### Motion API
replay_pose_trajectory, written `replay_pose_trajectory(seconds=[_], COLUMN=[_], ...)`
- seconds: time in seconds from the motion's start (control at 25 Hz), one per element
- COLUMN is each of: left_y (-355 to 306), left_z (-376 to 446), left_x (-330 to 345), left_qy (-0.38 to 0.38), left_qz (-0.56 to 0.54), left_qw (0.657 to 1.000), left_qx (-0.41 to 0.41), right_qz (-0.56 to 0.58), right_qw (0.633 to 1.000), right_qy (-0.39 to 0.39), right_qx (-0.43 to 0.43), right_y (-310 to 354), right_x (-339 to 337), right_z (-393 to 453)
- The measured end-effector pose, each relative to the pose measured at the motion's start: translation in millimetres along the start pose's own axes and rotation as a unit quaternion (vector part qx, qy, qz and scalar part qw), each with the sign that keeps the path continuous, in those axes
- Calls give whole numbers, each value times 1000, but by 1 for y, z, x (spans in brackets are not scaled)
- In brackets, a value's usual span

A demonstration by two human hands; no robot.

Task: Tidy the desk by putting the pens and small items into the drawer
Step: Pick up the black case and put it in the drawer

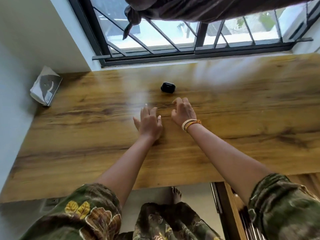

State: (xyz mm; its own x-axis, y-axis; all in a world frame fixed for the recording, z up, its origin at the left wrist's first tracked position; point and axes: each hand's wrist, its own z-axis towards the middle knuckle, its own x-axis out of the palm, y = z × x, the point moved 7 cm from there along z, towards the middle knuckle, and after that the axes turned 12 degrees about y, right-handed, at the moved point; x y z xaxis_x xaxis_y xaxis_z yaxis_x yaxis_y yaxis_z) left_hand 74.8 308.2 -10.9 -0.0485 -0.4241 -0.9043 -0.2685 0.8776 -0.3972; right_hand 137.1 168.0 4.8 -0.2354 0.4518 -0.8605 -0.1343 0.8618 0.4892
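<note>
A small black case (pixel 168 86) sits on the wooden desk (pixel 86 135), toward the window side. My right hand (pixel 183 112), with bracelets at the wrist, hovers just in front of the case with loosely curled fingers that hold nothing. Beside it on the left, my left hand (pixel 149 121) lies over the desk with its fingers stretched out. The open drawer (pixel 228 208) shows below the desk's front edge at the lower right, partly hidden by my right sleeve.
A tissue pack (pixel 45 86) lies at the desk's far left corner against the wall. A barred window (pixel 173 42) runs along the back edge, with a knotted dark curtain (pixel 190 9) hanging above. My foot (pixel 176 194) stands on the floor under the desk.
</note>
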Motion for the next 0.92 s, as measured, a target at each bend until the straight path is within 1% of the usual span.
replay_pose_trajectory(seconds=[0.12, 0.24, 0.32, 0.44, 0.56, 0.68, 0.8, 0.92], left_y=[8, 16, 19, 18, 19, 18, 15, 7], left_z=[18, 20, 20, 21, 20, 20, 14, -8], left_x=[4, 14, 16, 13, 15, 15, 9, 6], left_qy=[25, 38, 37, 25, 27, 26, 0, -16], left_qz=[29, 65, 67, 62, 64, 63, 53, 63], left_qw=[999, 997, 997, 998, 998, 998, 999, 998], left_qx=[-23, -17, -18, -14, -13, -9, -5, 26], right_qz=[11, 5, -1, -41, -38, 5, 34, 59], right_qw=[1000, 1000, 999, 998, 998, 1000, 999, 998], right_qy=[4, 14, 26, 43, 37, 16, -16, -33], right_qx=[7, 16, 18, 26, 29, 22, 0, -14], right_y=[4, 10, 14, 16, 11, 6, 3, -5], right_x=[-4, -8, -8, -3, -1, -4, -7, -5], right_z=[39, 74, 95, 108, 105, 91, 62, 25])
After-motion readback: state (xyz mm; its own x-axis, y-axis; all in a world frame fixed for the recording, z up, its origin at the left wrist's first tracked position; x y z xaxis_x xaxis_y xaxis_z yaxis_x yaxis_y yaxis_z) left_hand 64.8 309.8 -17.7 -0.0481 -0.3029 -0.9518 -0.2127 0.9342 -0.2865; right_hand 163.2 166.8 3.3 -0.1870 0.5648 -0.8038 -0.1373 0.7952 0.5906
